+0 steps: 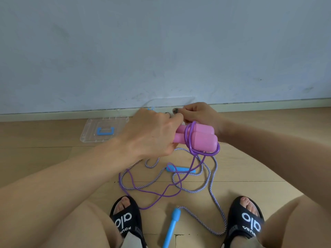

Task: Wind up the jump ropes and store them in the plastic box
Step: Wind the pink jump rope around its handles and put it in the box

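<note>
I'm partway into winding the first rope. My left hand (152,135) grips the two pink handles (198,138) side by side at centre frame, fingers curled round their near ends. My right hand (195,113), just behind them, is curled with the fingertips pinched together; I judge it is holding the purple cord (189,138), though the cord itself is hidden there. A few turns already circle the handles.

To do this well I would keep the handles pressed parallel so they cannot scissor apart, lay each turn snug beside the one before, and keep light tension on the slack. Most of the cord trails on the floor at lower centre, crossing the striped rope (213,178), so I would draw it in slowly and stop if the other rope lifts with it.

The pink handles are short, thick and rounded; their cord is thin, smooth and glossy. The second rope is twisted purple-and-white, with slim blue handles (172,228) lying on the floor. The box (172,102) is mostly hidden behind my hands by the wall; its clear lid (93,135) lies at left centre.
</note>
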Motion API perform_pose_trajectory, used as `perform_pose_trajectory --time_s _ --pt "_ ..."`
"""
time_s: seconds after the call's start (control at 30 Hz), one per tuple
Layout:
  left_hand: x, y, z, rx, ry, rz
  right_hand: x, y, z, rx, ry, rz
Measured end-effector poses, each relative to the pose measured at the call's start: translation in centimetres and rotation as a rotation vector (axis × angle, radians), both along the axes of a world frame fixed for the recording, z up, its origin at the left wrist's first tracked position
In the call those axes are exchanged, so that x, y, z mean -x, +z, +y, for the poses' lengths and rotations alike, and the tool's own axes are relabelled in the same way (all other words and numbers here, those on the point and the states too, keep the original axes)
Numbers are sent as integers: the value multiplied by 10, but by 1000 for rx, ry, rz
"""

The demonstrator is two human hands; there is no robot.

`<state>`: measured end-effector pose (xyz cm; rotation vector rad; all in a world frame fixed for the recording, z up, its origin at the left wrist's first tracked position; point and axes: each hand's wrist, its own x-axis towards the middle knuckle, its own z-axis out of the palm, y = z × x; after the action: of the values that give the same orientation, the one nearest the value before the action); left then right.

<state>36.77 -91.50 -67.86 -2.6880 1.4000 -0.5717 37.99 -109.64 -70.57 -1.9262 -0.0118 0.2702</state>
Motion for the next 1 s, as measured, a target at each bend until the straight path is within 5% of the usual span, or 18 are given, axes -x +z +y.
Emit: perform_pose_trajectory --time_s 0.2,0.33,0.4,0.53,0.63,0.77,1.0 --pt "1 1 -5 20 -87 -11 0 7 7 136 -31 -95" --pt "-3 2 -2 68 -20 -2 7 -15 9 52 -210 75" --pt "-3 2 -3 89 -4 14 25 -33 8 62 -68 173" --pt "-5 5 -5 45 214 159 47 -37 25 -301 -296 271" --pt "-23 4 -1 60 323 125 69 -25 50 -365 -378 347" --pt "-40 -11 6 -133 371 78 84 -13 58 -117 -340 211" --pt "-37 -33 6 -292 369 65 75 4 33 595 53 -88"
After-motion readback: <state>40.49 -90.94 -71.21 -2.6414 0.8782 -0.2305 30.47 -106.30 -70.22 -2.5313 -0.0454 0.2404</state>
